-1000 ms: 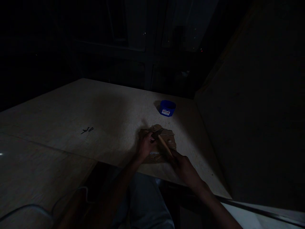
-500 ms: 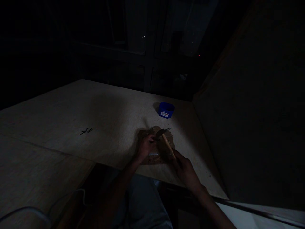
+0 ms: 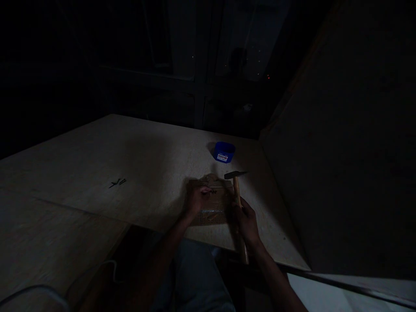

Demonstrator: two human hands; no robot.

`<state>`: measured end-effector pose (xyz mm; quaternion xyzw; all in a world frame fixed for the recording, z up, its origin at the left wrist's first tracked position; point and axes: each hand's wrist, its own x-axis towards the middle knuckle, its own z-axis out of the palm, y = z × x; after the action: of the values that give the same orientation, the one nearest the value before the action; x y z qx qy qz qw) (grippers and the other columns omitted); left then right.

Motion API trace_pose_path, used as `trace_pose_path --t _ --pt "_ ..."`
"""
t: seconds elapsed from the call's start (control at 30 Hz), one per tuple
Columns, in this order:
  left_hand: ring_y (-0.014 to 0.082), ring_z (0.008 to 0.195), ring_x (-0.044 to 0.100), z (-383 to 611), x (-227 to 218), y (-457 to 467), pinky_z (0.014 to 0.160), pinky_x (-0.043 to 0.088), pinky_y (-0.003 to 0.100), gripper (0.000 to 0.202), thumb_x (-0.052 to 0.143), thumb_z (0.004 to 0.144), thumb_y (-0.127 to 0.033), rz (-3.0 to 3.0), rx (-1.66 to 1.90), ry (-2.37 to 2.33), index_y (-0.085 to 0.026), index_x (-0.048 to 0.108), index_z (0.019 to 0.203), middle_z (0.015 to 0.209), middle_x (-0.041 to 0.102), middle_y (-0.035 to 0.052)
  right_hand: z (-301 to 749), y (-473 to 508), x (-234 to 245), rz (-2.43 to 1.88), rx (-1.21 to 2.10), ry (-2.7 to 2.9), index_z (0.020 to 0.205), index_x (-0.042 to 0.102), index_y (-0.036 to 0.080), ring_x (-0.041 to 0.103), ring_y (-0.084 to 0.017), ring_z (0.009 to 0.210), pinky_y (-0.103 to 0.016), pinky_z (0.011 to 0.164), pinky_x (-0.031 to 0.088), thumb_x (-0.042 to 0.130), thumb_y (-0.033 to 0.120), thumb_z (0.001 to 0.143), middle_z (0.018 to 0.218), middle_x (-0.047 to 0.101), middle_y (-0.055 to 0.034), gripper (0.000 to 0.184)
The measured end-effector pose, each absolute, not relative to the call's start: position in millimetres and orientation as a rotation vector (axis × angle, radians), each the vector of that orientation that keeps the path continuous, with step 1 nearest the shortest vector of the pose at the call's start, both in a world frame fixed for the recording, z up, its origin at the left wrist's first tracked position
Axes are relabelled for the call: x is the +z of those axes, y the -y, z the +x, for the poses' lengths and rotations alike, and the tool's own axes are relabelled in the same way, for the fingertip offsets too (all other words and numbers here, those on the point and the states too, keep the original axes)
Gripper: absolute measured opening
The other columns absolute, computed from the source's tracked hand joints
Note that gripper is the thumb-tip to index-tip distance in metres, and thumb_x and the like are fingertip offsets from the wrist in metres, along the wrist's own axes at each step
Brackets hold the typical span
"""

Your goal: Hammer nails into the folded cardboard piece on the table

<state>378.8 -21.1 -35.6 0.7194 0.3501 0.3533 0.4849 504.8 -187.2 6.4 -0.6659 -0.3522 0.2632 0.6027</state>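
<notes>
In my right hand [image 3: 248, 221] is a hammer [image 3: 237, 190], gripped round its wooden handle, its dark head raised above the right side of a piece of brown cardboard [image 3: 219, 201]. The cardboard lies near the table's front edge, with a shiny strip across its lower part. My left hand [image 3: 195, 200] rests on its left side, thumb and fingertips closed together. Small dark bits [image 3: 213, 192] show right at those fingertips; whether the fingers pinch one is too dark to tell.
A blue plastic tub [image 3: 224, 152] with a white label stands behind the cardboard on the pale table [image 3: 169, 160]. Several thin dark nails [image 3: 117, 183] lie to the left. A dark panel [image 3: 341, 173] rises along the right edge. At lower left runs a cable [image 3: 35, 289].
The hammer has moved right and back from my left fingertips, its handle now more upright. My left hand stays on the cardboard. The view has shifted slightly.
</notes>
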Motion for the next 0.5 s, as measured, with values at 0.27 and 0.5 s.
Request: trace_pose_path --t 0.27,0.5 --pt "0.0210 0.081 0.072 376.5 -36.5 18.6 0.076 0.058 0.035 0.022 0.065 0.076 -0.009 1.712 0.798 -0.861 -0.017 0.075 0.094 0.087 0.077 0.0074 501.0 189.6 -13.8 -1.367 0.818 0.573 0.097 0.059 0.020 0.032 -0.006 0.031 -0.017 0.027 0.026 0.065 0.052 0.085 0.050 0.042 0.0111 0.035" --pt "0.0174 0.081 0.071 360.6 -17.0 13.2 0.076 0.057 0.030 0.034 0.067 0.074 -0.015 1.762 0.883 -0.837 -0.018 0.071 0.108 0.098 0.076 0.0065 507.9 198.3 -12.8 -1.266 0.870 0.528 0.091 0.056 0.021 0.033 -0.004 0.030 -0.015 0.026 0.027 0.068 0.052 0.083 0.052 0.045 0.0110 0.034"
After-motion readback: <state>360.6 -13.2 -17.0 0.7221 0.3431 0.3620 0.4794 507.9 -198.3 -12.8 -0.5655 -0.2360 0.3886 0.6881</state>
